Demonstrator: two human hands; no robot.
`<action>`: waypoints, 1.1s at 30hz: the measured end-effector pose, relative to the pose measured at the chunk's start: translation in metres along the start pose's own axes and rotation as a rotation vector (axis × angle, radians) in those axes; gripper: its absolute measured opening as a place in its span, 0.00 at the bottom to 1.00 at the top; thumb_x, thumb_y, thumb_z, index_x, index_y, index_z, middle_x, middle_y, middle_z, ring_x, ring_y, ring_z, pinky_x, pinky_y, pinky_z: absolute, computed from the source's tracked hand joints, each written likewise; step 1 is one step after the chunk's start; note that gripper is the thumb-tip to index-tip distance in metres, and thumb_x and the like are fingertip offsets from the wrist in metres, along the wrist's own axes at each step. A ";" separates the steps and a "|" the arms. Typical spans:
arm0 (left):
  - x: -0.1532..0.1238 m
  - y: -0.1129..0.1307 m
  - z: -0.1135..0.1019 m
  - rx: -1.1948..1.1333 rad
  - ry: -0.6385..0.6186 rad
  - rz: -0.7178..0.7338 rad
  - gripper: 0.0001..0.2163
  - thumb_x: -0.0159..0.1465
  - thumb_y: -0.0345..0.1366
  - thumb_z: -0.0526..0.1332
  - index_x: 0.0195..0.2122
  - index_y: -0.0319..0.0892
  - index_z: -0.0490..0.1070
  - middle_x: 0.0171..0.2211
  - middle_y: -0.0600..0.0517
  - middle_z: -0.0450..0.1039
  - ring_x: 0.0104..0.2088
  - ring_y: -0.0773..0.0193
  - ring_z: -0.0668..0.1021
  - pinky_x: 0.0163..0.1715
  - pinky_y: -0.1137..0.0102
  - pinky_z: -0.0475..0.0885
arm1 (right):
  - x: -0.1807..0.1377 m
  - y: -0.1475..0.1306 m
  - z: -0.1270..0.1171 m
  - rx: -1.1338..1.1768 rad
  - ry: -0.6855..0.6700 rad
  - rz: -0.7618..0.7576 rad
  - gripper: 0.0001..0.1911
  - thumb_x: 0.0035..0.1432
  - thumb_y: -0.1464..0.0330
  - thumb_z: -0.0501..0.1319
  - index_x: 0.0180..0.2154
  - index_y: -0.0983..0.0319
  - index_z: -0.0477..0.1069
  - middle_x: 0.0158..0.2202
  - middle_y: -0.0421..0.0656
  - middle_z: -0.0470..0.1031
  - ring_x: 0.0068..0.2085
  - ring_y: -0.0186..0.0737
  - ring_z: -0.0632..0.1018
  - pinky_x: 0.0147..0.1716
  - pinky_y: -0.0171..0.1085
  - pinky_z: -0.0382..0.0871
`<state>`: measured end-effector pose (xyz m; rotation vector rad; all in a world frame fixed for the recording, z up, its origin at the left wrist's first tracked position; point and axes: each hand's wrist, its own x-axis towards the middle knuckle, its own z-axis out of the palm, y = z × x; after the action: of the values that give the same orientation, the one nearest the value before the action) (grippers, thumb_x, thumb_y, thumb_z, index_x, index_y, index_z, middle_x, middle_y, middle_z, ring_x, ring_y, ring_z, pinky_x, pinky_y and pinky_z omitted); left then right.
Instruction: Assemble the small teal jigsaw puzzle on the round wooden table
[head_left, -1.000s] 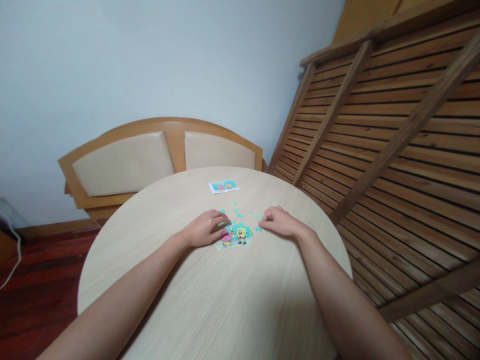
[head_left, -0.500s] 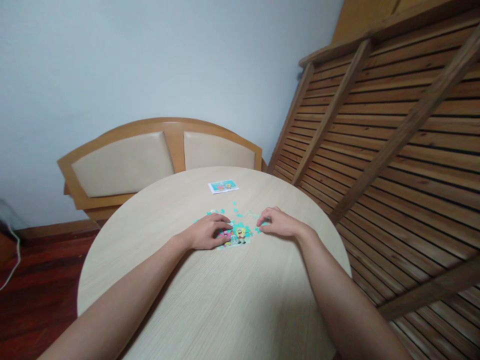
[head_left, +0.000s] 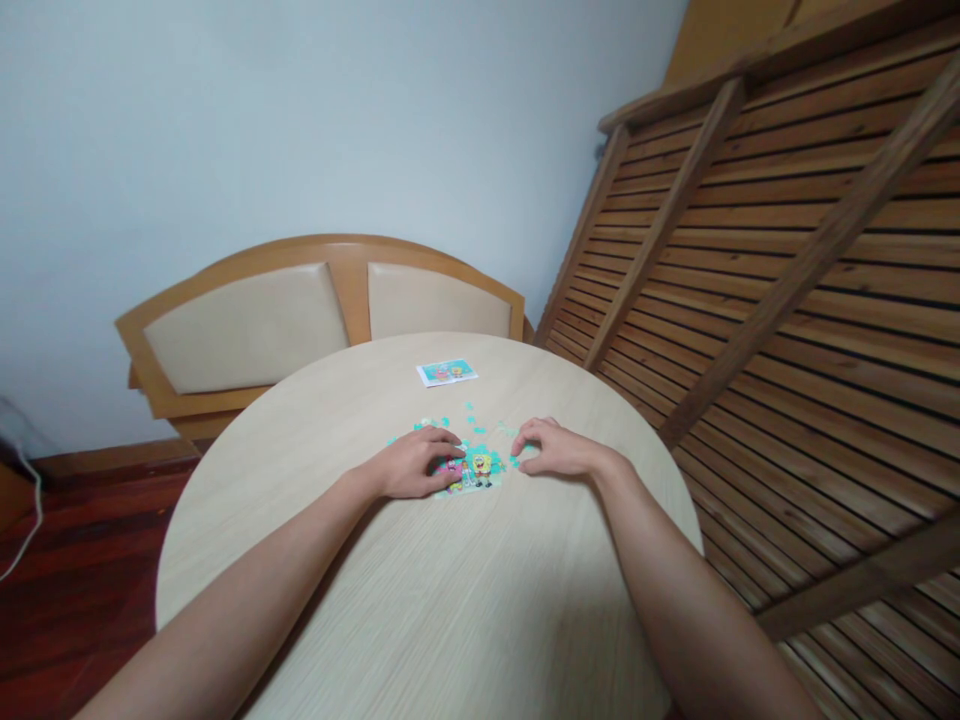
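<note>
A partly joined jigsaw puzzle (head_left: 480, 478) with cartoon figures, one yellow and one pink, lies on the round table. My left hand (head_left: 416, 465) rests on its left side, thumb and fingers spread, covering part of it. To the right of the puzzle, my right hand (head_left: 551, 447) is low over the table with thumb and forefinger apart. Just by those fingertips lies a loose turquoise puzzle piece (head_left: 514, 463). More turquoise pieces (head_left: 478, 431) are scattered beyond the puzzle, and some sit behind my left hand.
A small picture card (head_left: 448, 373) showing similar cartoon figures lies farther back on the pale wooden table (head_left: 420, 600). Behind the table is a padded wooden headboard (head_left: 247, 325). A slatted wooden panel (head_left: 787, 270) leans along the right side.
My right thumb has dropped away from the forefinger, widening the gap between them. My left hand stays in the same place on the puzzle.
</note>
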<state>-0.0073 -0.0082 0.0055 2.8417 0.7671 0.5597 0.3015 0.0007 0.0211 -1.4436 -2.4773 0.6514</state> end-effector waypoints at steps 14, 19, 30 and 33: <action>0.000 -0.001 0.001 -0.009 0.004 0.009 0.18 0.69 0.46 0.57 0.52 0.41 0.75 0.52 0.41 0.73 0.51 0.53 0.76 0.55 0.59 0.70 | 0.001 -0.009 0.003 0.032 0.016 -0.020 0.14 0.46 0.62 0.69 0.37 0.57 0.79 0.49 0.46 0.72 0.56 0.52 0.67 0.60 0.46 0.58; 0.001 0.003 -0.002 -0.007 -0.001 0.008 0.17 0.69 0.45 0.57 0.52 0.40 0.75 0.51 0.41 0.73 0.51 0.53 0.76 0.55 0.59 0.70 | 0.001 -0.007 0.003 0.054 0.014 -0.034 0.14 0.46 0.62 0.69 0.37 0.58 0.79 0.50 0.46 0.72 0.57 0.51 0.67 0.60 0.46 0.58; 0.001 0.002 0.000 -0.013 0.002 0.003 0.17 0.69 0.45 0.57 0.52 0.41 0.75 0.52 0.41 0.73 0.51 0.53 0.76 0.55 0.60 0.70 | 0.002 -0.005 0.006 0.063 0.016 -0.065 0.14 0.46 0.61 0.70 0.37 0.56 0.79 0.49 0.45 0.72 0.57 0.51 0.67 0.60 0.45 0.58; 0.001 0.001 0.000 -0.024 0.009 0.006 0.17 0.69 0.45 0.57 0.52 0.42 0.75 0.52 0.42 0.73 0.51 0.53 0.76 0.55 0.60 0.70 | 0.002 -0.006 0.006 0.057 0.020 -0.062 0.14 0.46 0.61 0.70 0.37 0.56 0.79 0.49 0.45 0.72 0.56 0.51 0.67 0.60 0.46 0.59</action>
<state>-0.0059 -0.0086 0.0057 2.8227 0.7480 0.5783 0.2933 -0.0017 0.0185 -1.3416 -2.4570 0.6863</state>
